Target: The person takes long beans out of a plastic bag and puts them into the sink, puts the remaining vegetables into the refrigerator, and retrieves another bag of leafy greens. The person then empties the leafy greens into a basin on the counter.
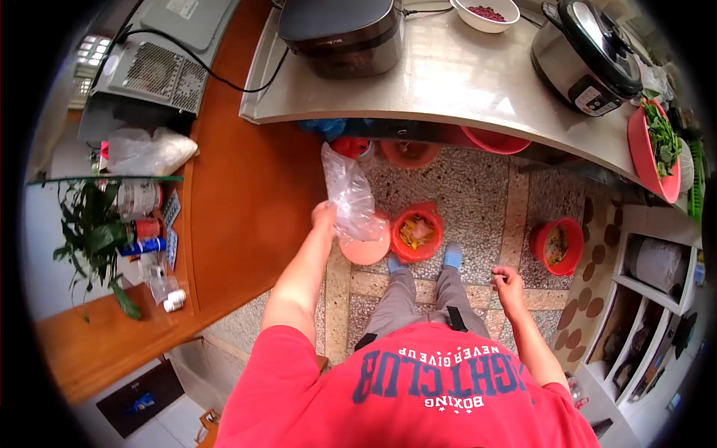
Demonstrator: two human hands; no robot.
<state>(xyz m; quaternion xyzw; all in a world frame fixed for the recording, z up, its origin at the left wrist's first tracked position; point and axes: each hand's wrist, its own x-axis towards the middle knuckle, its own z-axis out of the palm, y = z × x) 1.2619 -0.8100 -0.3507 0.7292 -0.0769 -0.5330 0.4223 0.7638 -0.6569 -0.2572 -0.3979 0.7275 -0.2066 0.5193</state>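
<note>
My left hand (325, 215) is closed on the edge of a clear plastic bag (349, 194). The bag hangs wrinkled over a pinkish round lid or basin (364, 250) on the floor. To its right, a red bin (418, 231) lined with a red bag holds yellowish peels and scraps. My right hand (509, 290) hovers above the floor, fingers loosely curled and apart, with nothing visible in it. A second red bin (556, 246) with scraps inside stands beyond that hand.
A metal counter (448, 82) carries a dark appliance (343, 37), a white bowl (487, 13) of red beans, a pressure cooker (590, 56) and a pink basin (646, 153) of greens. Reddish basins (411, 153) sit underneath. A wooden cabinet side (254, 187) rises at left, shelves (635, 313) at right.
</note>
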